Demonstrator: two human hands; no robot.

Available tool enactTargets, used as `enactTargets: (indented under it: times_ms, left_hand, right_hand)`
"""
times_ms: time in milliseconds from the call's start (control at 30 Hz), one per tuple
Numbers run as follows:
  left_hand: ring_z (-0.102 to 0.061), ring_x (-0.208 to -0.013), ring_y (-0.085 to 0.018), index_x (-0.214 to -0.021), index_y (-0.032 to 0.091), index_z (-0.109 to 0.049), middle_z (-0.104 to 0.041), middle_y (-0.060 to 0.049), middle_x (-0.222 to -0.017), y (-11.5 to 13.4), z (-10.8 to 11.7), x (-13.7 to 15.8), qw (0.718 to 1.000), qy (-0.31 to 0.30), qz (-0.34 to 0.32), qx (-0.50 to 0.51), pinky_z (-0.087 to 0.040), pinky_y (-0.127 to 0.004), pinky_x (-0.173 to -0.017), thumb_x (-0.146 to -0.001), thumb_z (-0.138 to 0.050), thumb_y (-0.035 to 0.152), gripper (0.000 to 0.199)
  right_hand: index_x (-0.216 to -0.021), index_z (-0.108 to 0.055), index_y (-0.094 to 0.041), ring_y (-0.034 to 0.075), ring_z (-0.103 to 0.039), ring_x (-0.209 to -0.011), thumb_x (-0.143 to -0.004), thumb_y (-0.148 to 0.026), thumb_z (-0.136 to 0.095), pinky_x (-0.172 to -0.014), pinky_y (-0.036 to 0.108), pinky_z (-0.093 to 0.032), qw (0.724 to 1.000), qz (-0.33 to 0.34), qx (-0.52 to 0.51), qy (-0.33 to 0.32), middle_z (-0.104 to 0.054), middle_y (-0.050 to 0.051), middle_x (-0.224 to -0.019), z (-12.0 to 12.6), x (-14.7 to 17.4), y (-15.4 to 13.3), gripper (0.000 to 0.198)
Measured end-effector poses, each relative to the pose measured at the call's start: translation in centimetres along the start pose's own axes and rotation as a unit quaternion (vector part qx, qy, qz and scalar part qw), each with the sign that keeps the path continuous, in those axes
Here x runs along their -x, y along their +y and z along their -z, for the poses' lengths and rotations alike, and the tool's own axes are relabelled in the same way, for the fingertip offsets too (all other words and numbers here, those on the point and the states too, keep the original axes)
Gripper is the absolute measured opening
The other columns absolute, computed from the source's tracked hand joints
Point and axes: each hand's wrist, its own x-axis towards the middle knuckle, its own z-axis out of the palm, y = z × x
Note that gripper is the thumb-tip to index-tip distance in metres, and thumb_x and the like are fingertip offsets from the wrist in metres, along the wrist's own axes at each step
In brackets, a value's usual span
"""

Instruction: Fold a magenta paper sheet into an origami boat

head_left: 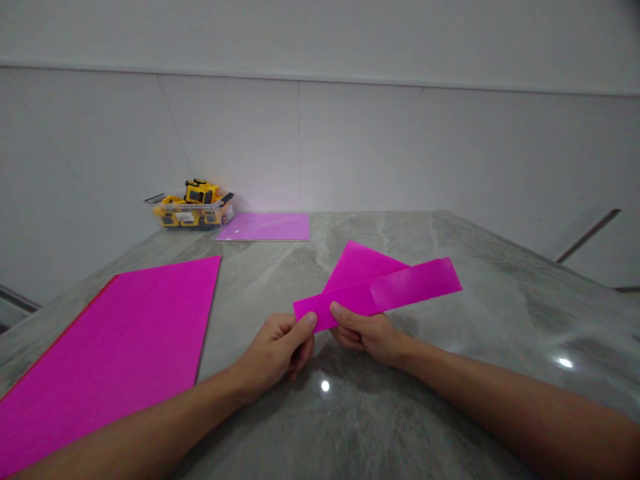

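So a pink strip is being pinched near one end by the left hand and, just beside it, by the right hand, above the counter. With the long end left sticking out, a stray crease could easily be put in if it's twisted, imo. Yellow toy vehicles are heaped in a clear plastic bin at the back.

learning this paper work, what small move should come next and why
Perhaps slide the right hand along the pink strip toward its right end: it and the left hand both hold the strip's left part, leaving the right end unheld.
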Motion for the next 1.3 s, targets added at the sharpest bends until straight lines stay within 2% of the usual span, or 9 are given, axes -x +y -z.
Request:
enactTargets:
  times_ms: [200, 300, 400, 533, 767, 933, 1033, 1133, 1300]
  left_hand:
    - [-0.031, -0.035, -0.007, -0.049, 0.018, -0.048, -0.036, 0.005, -0.04, 0.4, -0.5, 0.3, 0.997, -0.032, -0.018, -0.061, -0.023, -0.022, -0.038, -0.083, -0.04, 0.073, 0.066]
    - [-0.03, -0.037, -0.007, -0.05, 0.017, -0.05, -0.036, 0.005, -0.042, 0.6, -0.8, 0.2, 0.995, -0.056, -0.02, -0.082, -0.022, -0.021, -0.038, -0.083, -0.035, 0.075, 0.068]
    - [-0.028, -0.036, -0.007, -0.046, 0.019, -0.041, -0.031, 0.006, -0.04, 0.7, -1.0, 0.2, 0.995, -0.06, -0.005, -0.079, -0.02, -0.021, -0.037, -0.082, -0.037, 0.076, 0.067]
    - [-0.024, -0.035, -0.006, -0.048, 0.021, -0.034, -0.025, 0.008, -0.042, 0.6, -1.0, 0.1, 0.996, -0.085, 0.022, -0.024, -0.023, -0.021, -0.035, -0.081, -0.043, 0.074, 0.063]
    - [-0.02, -0.036, -0.005, -0.049, 0.021, -0.033, -0.022, 0.009, -0.044, 0.4, -0.6, 0.4, 0.996, -0.082, 0.01, 0.011, -0.023, -0.02, -0.035, -0.083, -0.046, 0.069, 0.061]
    - [-0.029, -0.033, -0.006, -0.046, 0.02, -0.038, -0.028, 0.007, -0.039, -0.3, -0.5, 0.7, 0.997, -0.062, 0.01, -0.033, -0.023, -0.021, -0.035, -0.085, -0.043, 0.07, 0.064]
    - [-0.035, -0.034, -0.007, -0.05, 0.018, -0.047, -0.037, 0.004, -0.04, -0.1, -0.6, 0.9, 0.995, -0.079, 0.025, -0.058, -0.024, -0.021, -0.036, -0.084, -0.045, 0.069, 0.061]
    - [-0.032, -0.034, -0.007, -0.048, 0.019, -0.045, -0.036, 0.004, -0.039, 0.6, -0.5, 1.0, 0.992, -0.098, 0.019, -0.071, -0.022, -0.021, -0.037, -0.086, -0.046, 0.064, 0.059]
    - [-0.03, -0.033, -0.006, -0.045, 0.019, -0.039, -0.032, 0.005, -0.038, 0.9, 0.6, 1.2, 0.994, -0.094, 0.003, -0.058, -0.02, -0.022, -0.036, -0.088, -0.047, 0.059, 0.059]
  right_hand:
    - [-0.052, -0.047, -0.019, 0.008, -0.032, -0.04, -0.077, -0.084, -0.035, -0.04, 0.024, -0.024, 0.982, -0.062, 0.137, -0.115, -0.036, -0.006, -0.043, -0.5, 0.4, -0.1, 0.071]
    - [-0.05, -0.047, -0.019, 0.008, -0.032, -0.038, -0.078, -0.085, -0.029, -0.039, 0.024, -0.024, 0.978, -0.073, 0.146, -0.131, -0.035, -0.006, -0.04, -0.8, 0.6, 0.0, 0.074]
    - [-0.047, -0.046, -0.02, 0.008, -0.031, -0.038, -0.079, -0.085, -0.027, -0.04, 0.024, -0.023, 0.981, -0.082, 0.122, -0.13, -0.034, -0.005, -0.039, -0.8, 0.7, 0.2, 0.075]
    - [-0.047, -0.045, -0.02, 0.008, -0.03, -0.041, -0.08, -0.083, -0.032, -0.042, 0.025, -0.022, 0.987, -0.073, 0.098, -0.104, -0.033, -0.005, -0.039, -0.6, 1.0, 0.3, 0.073]
    - [-0.046, -0.039, -0.021, 0.008, -0.027, -0.041, -0.081, -0.077, -0.042, -0.042, 0.027, -0.02, 0.997, -0.033, 0.068, 0.01, -0.031, -0.005, -0.04, -0.1, 1.0, -0.3, 0.067]
    - [-0.046, -0.037, -0.021, 0.007, -0.027, -0.04, -0.079, -0.076, -0.048, -0.042, 0.026, -0.022, 0.998, 0.0, 0.06, -0.004, -0.03, -0.006, -0.039, -0.3, 0.8, -0.4, 0.065]
    - [-0.048, -0.037, -0.021, 0.007, -0.027, -0.041, -0.077, -0.075, -0.052, -0.042, 0.026, -0.022, 0.998, 0.009, 0.06, -0.019, -0.03, -0.007, -0.041, -0.6, 0.8, -0.2, 0.063]
    - [-0.049, -0.036, -0.021, 0.007, -0.026, -0.042, -0.078, -0.072, -0.055, -0.043, 0.026, -0.022, 0.998, 0.014, 0.053, -0.03, -0.03, -0.007, -0.043, -0.6, 0.9, -0.2, 0.061]
    - [-0.047, -0.033, -0.021, 0.006, -0.022, -0.041, -0.077, -0.067, -0.061, -0.042, 0.027, -0.016, 0.999, 0.017, -0.001, 0.033, -0.026, -0.008, -0.042, 0.3, 0.7, 0.0, 0.061]
